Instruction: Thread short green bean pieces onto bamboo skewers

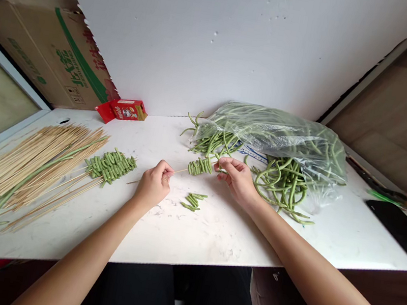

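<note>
My left hand (155,182) is closed in a pinch around a thin wooden skewer (180,171). Short cut pieces of green bean (200,166) are threaded side by side near the skewer's far end. My right hand (236,178) is at that tip, its thumb and fingers pinched together; a bit of green bean seems to be between them, partly hidden. Below the skewer, several loose bean pieces (193,202) lie on the white table (190,238). Left of my left hand rests a stack of finished bean skewers (110,166), their bare sticks pointing toward me.
A large pile of bare skewers (29,156) covers the left side, with long beans (36,172) across it. Behind my right hand lies a clear plastic bag (280,128) spilling long green beans (287,181). A red box (127,109) stands at the back; a black phone (400,230) lies far right.
</note>
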`<state>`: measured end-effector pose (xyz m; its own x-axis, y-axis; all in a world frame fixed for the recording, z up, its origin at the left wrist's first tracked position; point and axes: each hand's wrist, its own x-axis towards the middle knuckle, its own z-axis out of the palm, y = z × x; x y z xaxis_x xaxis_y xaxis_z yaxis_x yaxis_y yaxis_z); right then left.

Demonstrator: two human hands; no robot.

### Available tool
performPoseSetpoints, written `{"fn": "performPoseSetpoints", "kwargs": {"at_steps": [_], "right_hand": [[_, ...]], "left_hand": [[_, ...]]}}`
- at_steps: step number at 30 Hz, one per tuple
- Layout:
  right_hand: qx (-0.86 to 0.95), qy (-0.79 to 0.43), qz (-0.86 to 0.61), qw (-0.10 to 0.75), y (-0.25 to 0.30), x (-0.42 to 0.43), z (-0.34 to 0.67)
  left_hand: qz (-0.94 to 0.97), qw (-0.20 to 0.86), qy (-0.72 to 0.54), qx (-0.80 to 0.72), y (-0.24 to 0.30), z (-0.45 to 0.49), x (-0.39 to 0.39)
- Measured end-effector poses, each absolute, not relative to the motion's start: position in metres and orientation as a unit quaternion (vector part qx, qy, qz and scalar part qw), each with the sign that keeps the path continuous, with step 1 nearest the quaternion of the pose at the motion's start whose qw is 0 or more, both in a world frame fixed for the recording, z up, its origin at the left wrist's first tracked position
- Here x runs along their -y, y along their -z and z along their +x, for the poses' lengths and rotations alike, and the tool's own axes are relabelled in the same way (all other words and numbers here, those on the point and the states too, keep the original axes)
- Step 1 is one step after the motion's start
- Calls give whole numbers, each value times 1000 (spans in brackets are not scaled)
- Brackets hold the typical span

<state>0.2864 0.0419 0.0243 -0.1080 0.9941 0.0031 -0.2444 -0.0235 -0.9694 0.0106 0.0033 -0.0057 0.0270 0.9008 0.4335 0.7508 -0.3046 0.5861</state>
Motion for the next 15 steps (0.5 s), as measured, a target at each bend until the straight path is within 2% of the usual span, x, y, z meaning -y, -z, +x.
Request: {"fn": "performPoseSetpoints", "kwargs": {"at_steps": [15], "right_hand": [[500, -528, -443, 525, -18, -45, 288]], "left_hand": [[716, 90, -381, -577, 7, 11, -1]]}}
